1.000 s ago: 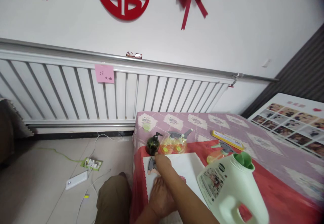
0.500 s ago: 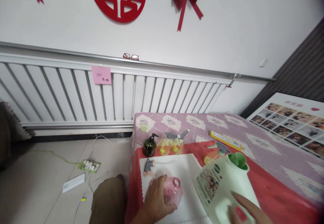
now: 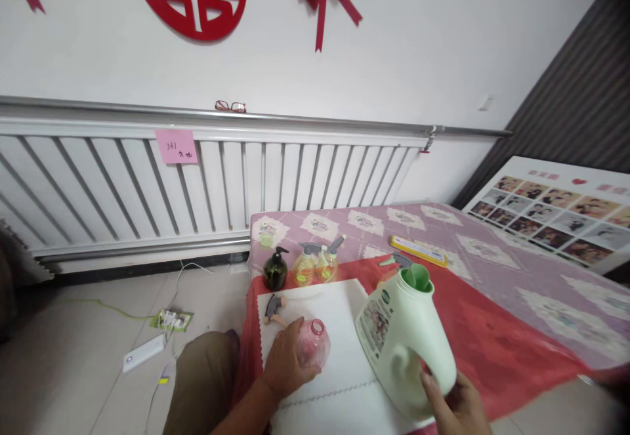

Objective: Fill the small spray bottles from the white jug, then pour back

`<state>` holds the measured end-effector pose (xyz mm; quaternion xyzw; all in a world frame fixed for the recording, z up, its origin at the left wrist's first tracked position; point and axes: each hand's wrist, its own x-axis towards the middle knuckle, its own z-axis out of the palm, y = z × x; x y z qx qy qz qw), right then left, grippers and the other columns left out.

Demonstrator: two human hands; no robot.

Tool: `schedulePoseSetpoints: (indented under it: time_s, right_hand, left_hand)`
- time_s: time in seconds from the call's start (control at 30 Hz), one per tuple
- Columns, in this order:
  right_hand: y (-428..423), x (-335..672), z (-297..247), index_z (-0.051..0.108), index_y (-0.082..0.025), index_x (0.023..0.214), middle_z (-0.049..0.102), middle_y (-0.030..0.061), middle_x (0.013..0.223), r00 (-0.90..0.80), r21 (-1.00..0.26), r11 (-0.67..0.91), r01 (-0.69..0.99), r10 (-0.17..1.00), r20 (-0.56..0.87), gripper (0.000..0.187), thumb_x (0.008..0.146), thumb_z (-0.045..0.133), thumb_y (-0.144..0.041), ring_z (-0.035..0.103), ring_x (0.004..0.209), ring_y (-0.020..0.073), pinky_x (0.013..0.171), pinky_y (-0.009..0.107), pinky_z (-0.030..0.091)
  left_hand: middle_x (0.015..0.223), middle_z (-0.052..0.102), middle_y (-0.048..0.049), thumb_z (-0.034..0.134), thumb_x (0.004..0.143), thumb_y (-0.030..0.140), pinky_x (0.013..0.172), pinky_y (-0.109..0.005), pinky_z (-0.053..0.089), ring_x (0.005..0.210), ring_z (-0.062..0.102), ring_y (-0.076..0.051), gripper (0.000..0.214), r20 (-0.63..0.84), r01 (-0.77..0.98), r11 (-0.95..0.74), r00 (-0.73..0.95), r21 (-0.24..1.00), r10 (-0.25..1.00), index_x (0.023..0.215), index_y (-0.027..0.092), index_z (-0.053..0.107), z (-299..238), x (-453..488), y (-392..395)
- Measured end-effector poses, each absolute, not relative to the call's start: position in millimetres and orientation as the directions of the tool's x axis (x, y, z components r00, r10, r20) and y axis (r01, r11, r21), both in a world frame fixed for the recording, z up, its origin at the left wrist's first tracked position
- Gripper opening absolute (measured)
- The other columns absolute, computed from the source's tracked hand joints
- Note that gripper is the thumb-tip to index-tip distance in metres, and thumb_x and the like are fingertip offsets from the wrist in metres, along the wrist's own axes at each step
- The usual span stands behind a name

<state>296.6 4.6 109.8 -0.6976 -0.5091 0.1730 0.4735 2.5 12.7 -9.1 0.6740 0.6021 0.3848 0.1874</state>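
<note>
My left hand (image 3: 284,364) is wrapped round a small pink open bottle (image 3: 313,343) standing on a white cloth (image 3: 339,356). My right hand (image 3: 455,406) grips the handle at the base of a large pale green detergent jug (image 3: 403,336) with an open green spout, held upright over the cloth's right edge. A grey spray-pump head (image 3: 272,308) lies on the cloth just beyond my left hand.
A dark green pump bottle (image 3: 275,269) and two yellow spray bottles (image 3: 315,264) stand behind the cloth on the red mat (image 3: 472,330). A yellow flat item (image 3: 418,250) lies on the purple tablecloth. Radiator (image 3: 147,186), power strip (image 3: 172,320) and cables lie left on the floor.
My right hand drew back from the pump bottles and took the jug's handle. The left hand closed on the pink bottle. The view shifted right.
</note>
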Motion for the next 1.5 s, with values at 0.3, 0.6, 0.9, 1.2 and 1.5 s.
schedulePoseSetpoints:
  time_s: [0.3,0.6,0.9,1.2,1.5]
  right_hand:
    - [26,297,122,0.068,-0.016,0.094,0.074,0.0125,0.088,0.457,-0.846,-0.168,0.507,0.884,0.099,0.061,0.059,0.063,-0.065,0.068,0.082,0.0328,0.066,0.039,0.052]
    - [23,313,183,0.071,-0.021,0.077,0.075,0.0058,0.067,0.281,-0.836,-0.056,0.546,0.952,0.119,0.038,0.051,0.071,-0.049,0.068,0.063,0.0266,0.055,0.032,0.053]
    - [19,313,223,0.072,-0.021,0.092,0.078,0.0077,0.089,-0.088,-0.762,-0.028,0.647,0.990,-0.111,0.043,0.064,0.071,-0.054,0.072,0.078,0.0302,0.064,0.034,0.059]
    - [25,291,250,0.070,-0.022,0.087,0.076,0.0058,0.086,-0.285,-0.679,0.063,0.731,0.933,-0.220,0.040,0.074,0.061,-0.058,0.070,0.081,0.0299,0.066,0.034,0.057]
    - [40,278,266,0.068,-0.021,0.086,0.074,0.0057,0.083,-0.350,-0.607,0.148,0.781,0.908,-0.229,0.043,0.080,0.054,-0.062,0.068,0.082,0.0287,0.069,0.033,0.055]
  left_hand:
    - [0.140,0.050,-0.0173,0.071,0.060,0.032,0.105,-0.051,0.041,0.124,0.051,-0.035,0.092,0.311,0.677,-0.213,-0.025,0.704,0.950,0.141,0.013,0.034,-10,2,13]
    - [0.143,0.048,-0.0175,0.074,0.055,0.029,0.109,-0.052,0.036,0.128,0.048,-0.036,0.096,0.196,0.631,-0.146,-0.010,0.762,0.981,0.141,0.014,0.035,10,2,9]
    - [0.147,0.044,-0.0163,0.075,0.054,0.029,0.112,-0.051,0.030,0.132,0.043,-0.035,0.101,0.141,0.611,-0.134,0.038,0.780,0.989,0.143,0.014,0.030,16,-1,8]
    - [0.145,0.044,-0.0169,0.072,0.057,0.027,0.112,-0.048,0.034,0.132,0.043,-0.033,0.097,0.169,0.512,-0.116,-0.058,0.851,0.984,0.142,0.012,0.029,11,-2,7]
    - [0.144,0.042,-0.0190,0.074,0.055,0.022,0.113,-0.048,0.034,0.135,0.040,-0.033,0.098,0.239,0.444,-0.198,-0.038,0.874,0.970,0.141,0.012,0.028,5,0,2]
